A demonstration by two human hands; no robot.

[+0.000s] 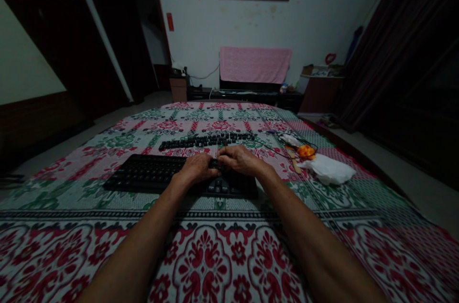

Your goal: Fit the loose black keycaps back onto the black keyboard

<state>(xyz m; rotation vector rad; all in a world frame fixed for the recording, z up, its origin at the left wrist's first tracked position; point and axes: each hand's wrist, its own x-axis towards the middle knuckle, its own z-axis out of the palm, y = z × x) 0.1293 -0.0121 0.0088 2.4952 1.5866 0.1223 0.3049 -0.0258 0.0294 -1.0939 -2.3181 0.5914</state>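
Note:
A black computer keyboard (150,173) lies flat on the patterned cloth in front of me. My left hand (198,168) rests on its right half, fingers bent toward the back edge and thumb stretched over the keys, gripping it. Just to the right, my right hand (238,159) is closed in a pinch over the back of the keyboard, its fingertips close to the left hand. Whatever sits between those fingertips is too small and dark to make out. Behind the keyboard, many loose black keycaps (204,141) lie in uneven rows.
To the right lie a crumpled white plastic bag (328,169), an orange bundle (306,152), a flat wooden stick (294,159) and a thin black cable (267,146). The red, green and white cloth (204,265) covers the table. A pink towel (255,65) hangs against the far wall.

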